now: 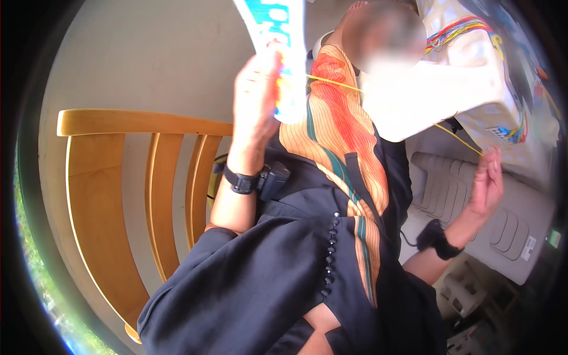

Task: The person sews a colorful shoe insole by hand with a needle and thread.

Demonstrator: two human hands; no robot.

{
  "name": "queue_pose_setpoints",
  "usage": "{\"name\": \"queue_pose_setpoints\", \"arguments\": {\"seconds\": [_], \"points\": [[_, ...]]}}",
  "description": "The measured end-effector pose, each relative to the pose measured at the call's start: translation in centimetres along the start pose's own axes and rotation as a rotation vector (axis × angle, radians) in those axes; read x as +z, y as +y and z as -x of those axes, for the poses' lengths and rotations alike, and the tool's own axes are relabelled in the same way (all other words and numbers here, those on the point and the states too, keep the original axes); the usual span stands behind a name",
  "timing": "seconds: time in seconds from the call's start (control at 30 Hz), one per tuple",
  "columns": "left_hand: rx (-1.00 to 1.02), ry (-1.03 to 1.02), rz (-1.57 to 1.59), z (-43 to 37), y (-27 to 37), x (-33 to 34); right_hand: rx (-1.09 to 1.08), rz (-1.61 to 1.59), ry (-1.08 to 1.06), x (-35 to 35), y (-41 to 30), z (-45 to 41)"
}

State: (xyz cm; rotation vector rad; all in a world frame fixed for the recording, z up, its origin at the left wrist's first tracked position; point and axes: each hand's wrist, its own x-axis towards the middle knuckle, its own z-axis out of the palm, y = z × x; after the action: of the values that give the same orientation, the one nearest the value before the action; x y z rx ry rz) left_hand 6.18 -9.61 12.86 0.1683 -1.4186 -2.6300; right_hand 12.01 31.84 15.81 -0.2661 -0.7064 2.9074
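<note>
In my raised left hand is a flat printed card or packet, white with teal and other bright colours. Glare washes out much of its face. From its right edge a yellow thread runs across and passes out of sight at an overexposed white sheet or cloth. Yellow thread shows again beyond the white surface and reaches the fingertips of my right hand, which are pinched together at its end. My right hand is out to the side, apart from the card.
At upper right, a pale patterned cover bears a bundle of multicoloured threads. More coloured threads hang lower down. A wooden chair back stands at left, and a grey moulded plastic piece lies below my right hand.
</note>
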Motion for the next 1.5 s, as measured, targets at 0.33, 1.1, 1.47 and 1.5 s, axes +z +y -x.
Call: {"name": "queue_pose_setpoints", "arguments": {"seconds": [0.33, 1.1, 1.47, 1.5], "points": [[-1.007, -0.389, 0.983, 1.9, -3.0, 1.8, -0.462, 1.225, -0.026, 9.6, 12.2, 2.3], [-1.045, -0.782, 0.994, 4.8, -4.7, 2.6, -0.564, 1.635, -0.685, 13.8, 17.9, 3.9], [-1.129, -0.419, 0.596, 4.8, -2.4, 3.3, -0.561, 1.599, -0.620, 13.4, 18.6, 4.0], [-1.082, -0.724, 0.964, 4.4, -3.0, 3.0, -0.558, 1.600, -0.620, 13.4, 18.6, 3.9]]}}
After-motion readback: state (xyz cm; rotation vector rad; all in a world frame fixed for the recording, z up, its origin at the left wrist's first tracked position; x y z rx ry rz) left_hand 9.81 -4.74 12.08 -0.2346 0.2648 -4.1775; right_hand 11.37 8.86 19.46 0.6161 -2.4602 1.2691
